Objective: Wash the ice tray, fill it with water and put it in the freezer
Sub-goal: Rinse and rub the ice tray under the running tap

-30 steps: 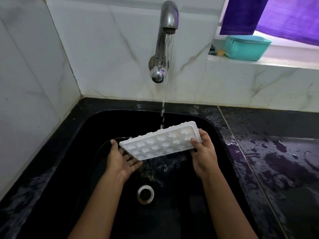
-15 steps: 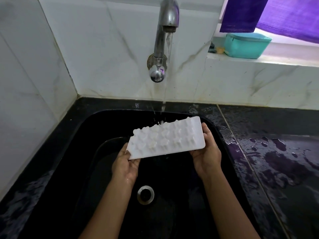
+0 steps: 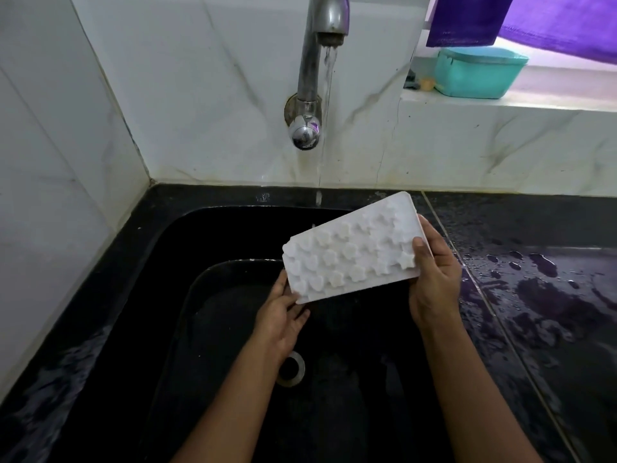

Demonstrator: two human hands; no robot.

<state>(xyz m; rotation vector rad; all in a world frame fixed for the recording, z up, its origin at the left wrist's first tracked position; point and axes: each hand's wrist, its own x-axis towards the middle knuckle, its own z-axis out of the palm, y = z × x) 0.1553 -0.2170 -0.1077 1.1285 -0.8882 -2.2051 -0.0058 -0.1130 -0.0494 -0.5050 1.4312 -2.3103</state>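
Head view: ice tray (image 3: 354, 255) is held in the air over the black sink (image 3: 200, 295), tilted with its right end higher and the star-bump side facing the camera. Left grip (image 3: 283, 315) pinches the lower-left corner, thumb on the edge and fingers underneath. Right grip (image 3: 434, 279) clamps the right end, thumb on the face. Tap (image 3: 320, 61) is running; the stream (image 3: 325, 128) drops just behind the tray's far edge, and I can't tell whether they touch. Counter (image 3: 534, 295) on the right is wet.

White marble wall tiles (image 3: 200, 95) before me; wet black desk (image 3: 551, 312) to my right; purple curtain (image 3: 551, 18) over the daylit window ledge (image 3: 551, 101).
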